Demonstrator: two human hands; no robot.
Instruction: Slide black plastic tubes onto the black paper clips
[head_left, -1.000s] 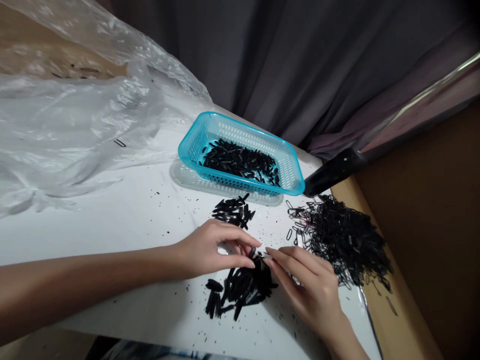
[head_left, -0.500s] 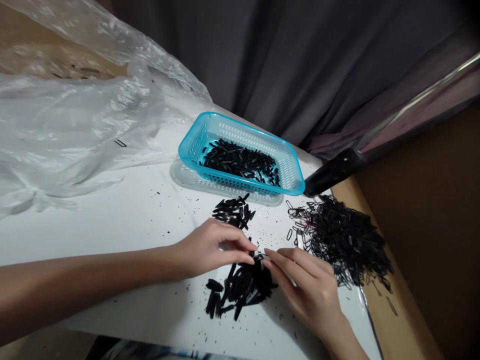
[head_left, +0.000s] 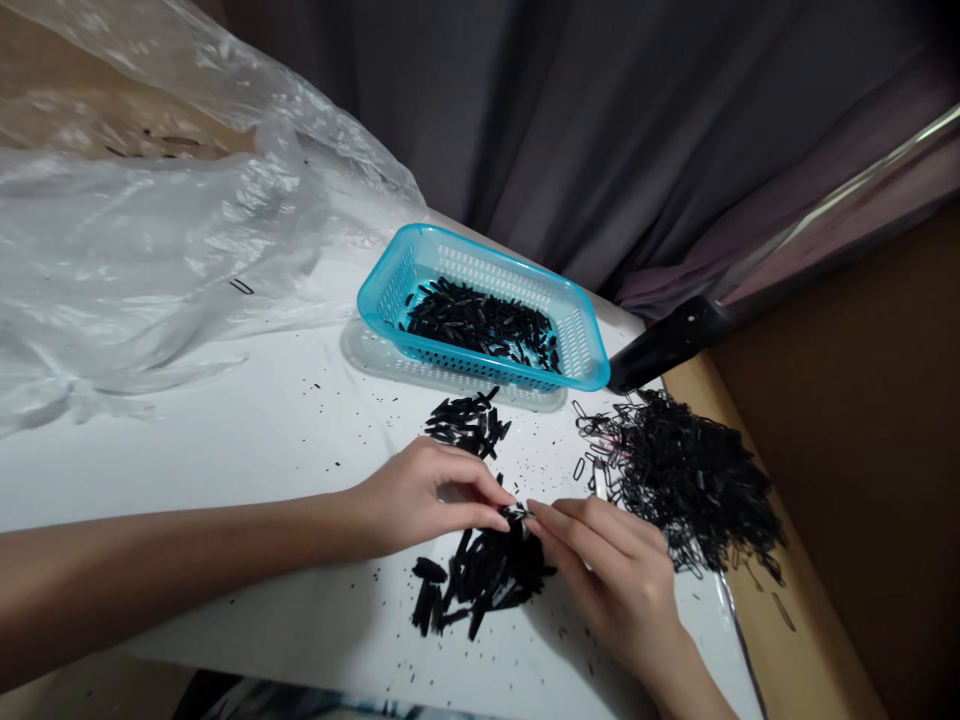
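Observation:
My left hand (head_left: 442, 497) bends thumb and forefinger in a pinch at one end of a small dark piece with a pale glint (head_left: 517, 513). At its other end the thumb and fingers of my right hand (head_left: 607, 560) are pressed together. The fingertips hide most of this piece, so its kind cannot be told. Just below both hands lies a heap of black elongated pieces (head_left: 487, 580), like narrow clips. A smaller group of similar black pieces (head_left: 466, 422) rests beyond my left hand.
A blue perforated basket (head_left: 482, 365) holds many slim black pieces. At the right, a large pile of thin black loops (head_left: 690, 480) sits by the table edge. A black handle-like object (head_left: 667, 345) lies behind it. Clear plastic sheeting (head_left: 187, 240) covers the left; dark specks dot the white tabletop (head_left: 300, 600).
Both hands stay almost in place. The fingertips have shifted very slightly around the small piece, and more of its pale glint shows between them. Piles and basket are unchanged.

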